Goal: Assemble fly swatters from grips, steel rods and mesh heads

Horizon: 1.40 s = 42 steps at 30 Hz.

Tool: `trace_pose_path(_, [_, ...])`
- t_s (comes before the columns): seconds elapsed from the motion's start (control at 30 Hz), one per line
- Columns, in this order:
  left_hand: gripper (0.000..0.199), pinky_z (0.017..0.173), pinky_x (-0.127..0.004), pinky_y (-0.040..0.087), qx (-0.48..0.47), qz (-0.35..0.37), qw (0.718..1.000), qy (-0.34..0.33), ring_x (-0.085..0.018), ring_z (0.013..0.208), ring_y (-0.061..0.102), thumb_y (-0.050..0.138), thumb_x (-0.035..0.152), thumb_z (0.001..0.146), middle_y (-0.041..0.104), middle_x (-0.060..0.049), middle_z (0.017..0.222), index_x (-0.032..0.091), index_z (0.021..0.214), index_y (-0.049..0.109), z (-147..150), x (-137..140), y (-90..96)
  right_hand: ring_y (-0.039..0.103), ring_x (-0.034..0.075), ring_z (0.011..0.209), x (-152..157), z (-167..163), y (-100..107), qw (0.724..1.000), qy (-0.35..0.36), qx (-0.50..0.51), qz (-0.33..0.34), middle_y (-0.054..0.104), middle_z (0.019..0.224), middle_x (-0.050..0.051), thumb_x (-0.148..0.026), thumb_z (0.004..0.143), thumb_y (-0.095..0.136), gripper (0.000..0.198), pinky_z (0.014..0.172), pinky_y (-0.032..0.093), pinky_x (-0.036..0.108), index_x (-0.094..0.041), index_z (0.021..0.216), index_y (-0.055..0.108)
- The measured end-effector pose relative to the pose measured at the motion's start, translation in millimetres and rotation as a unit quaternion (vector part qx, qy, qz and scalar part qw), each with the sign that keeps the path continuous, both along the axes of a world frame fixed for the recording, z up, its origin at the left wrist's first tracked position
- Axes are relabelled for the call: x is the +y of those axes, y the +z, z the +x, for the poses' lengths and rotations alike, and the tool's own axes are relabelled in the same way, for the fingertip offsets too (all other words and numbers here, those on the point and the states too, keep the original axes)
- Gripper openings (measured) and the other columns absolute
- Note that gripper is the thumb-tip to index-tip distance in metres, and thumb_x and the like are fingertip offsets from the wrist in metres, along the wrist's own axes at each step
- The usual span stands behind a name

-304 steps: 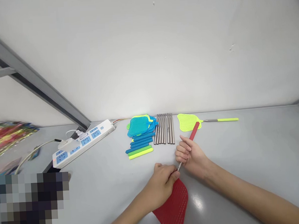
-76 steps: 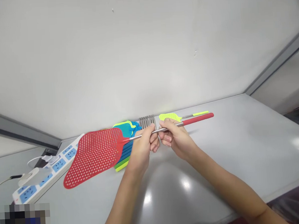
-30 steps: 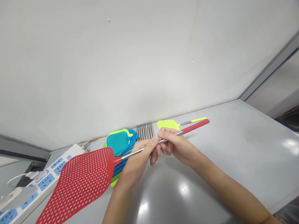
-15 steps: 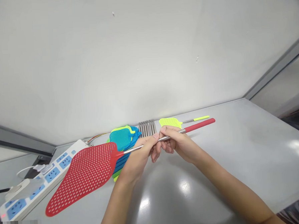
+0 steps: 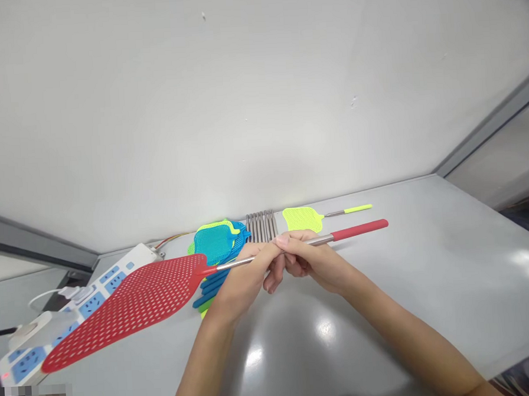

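A red fly swatter (image 5: 158,289) is held level above the table, its perforated head to the left and its red handle to the right. My left hand (image 5: 255,272) is closed round the thin metal shaft nearer the head. Close against it, my right hand (image 5: 309,257) grips the thicker shaft near the handle. Behind my hands, a yellow-green fly swatter (image 5: 303,218) lies by the wall. Left of it sits a stack of blue and green fly swatters (image 5: 213,243), with several metal shafts (image 5: 261,226) side by side; my left hand partly hides the stack.
A white power strip (image 5: 79,314) with blue sockets and plugs lies at the left, partly under the red swatter head. A wall (image 5: 259,103) rises behind the grey table (image 5: 405,261). Metal frame posts stand at both sides.
The red swatter has tilted: its head now appears flatter and reaches farther left, and its handle end sits slightly lower and farther right. My hands have moved closer together.
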<state>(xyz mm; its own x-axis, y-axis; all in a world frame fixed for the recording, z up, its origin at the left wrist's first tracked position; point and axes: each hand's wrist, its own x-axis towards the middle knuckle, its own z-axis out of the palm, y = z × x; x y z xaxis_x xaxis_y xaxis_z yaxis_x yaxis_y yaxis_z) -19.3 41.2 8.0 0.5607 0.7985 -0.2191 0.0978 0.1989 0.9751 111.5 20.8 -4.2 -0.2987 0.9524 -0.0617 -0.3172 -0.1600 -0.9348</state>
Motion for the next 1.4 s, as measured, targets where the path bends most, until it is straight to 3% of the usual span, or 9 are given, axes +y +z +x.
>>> trace_pose_path(0.17, [0.038, 0.039, -0.021, 0.027, -0.062, -0.061, 0.996, -0.005, -0.006, 0.033, 0.029, 0.034, 0.027, 0.080, 0.027, 0.006, 0.032, 0.018, 0.044, 0.028, 5.2, -3.4, 1.6, 0.023, 0.006, 0.037, -1.3, 0.2, -0.6, 0.999, -0.020, 0.032, -0.006, 0.026, 0.039, -0.007, -0.026, 0.077, 0.043, 0.035, 0.040, 0.017, 0.023, -0.018, 0.045, 0.032])
trace_pose_path(0.43, [0.042, 0.037, -0.020, 0.025, -0.063, -0.071, 0.995, -0.014, -0.005, 0.032, 0.027, 0.034, 0.032, 0.082, 0.024, 0.006, 0.032, 0.018, 0.044, 0.024, 6.6, -4.2, 4.1, 0.016, 0.005, 0.039, -2.1, 0.7, 0.5, 0.998, -0.053, 0.040, -0.013, 0.019, 0.044, -0.008, -0.022, 0.074, 0.045, 0.034, 0.039, 0.013, 0.023, -0.019, 0.046, 0.026])
trace_pose_path(0.83, [0.043, 0.037, -0.021, 0.022, -0.026, -0.061, 0.998, -0.023, -0.006, 0.033, 0.025, 0.036, 0.036, 0.082, 0.023, 0.006, 0.034, 0.019, 0.044, 0.024, -6.3, 3.8, 8.2, 0.017, 0.006, 0.040, 0.9, 8.0, 3.9, 0.997, -0.077, -0.025, -0.007, 0.019, 0.043, -0.007, -0.024, 0.076, 0.045, 0.039, 0.041, 0.014, 0.025, -0.019, 0.045, 0.022])
trace_pose_path(1.23, [0.043, 0.035, -0.020, 0.019, -0.027, -0.043, 0.999, 0.000, -0.005, 0.032, 0.022, 0.038, 0.036, 0.083, 0.023, 0.007, 0.034, 0.018, 0.046, 0.024, -26.7, 5.9, 19.0, 0.017, 0.005, 0.039, -1.1, 18.0, 10.7, 0.995, -0.091, -0.024, 0.013, 0.017, 0.045, -0.007, -0.022, 0.076, 0.045, 0.040, 0.043, 0.011, 0.027, -0.019, 0.045, 0.021])
trace_pose_path(1.4, [0.042, 0.037, -0.020, 0.021, -0.039, -0.062, 0.997, -0.004, -0.005, 0.033, 0.027, 0.039, 0.036, 0.082, 0.024, 0.007, 0.035, 0.018, 0.046, 0.027, -20.3, 6.9, 9.5, 0.017, 0.005, 0.038, 2.5, 20.9, 4.5, 0.995, -0.100, -0.009, 0.001, 0.015, 0.046, -0.008, -0.021, 0.077, 0.044, 0.038, 0.044, 0.010, 0.027, -0.019, 0.047, 0.021])
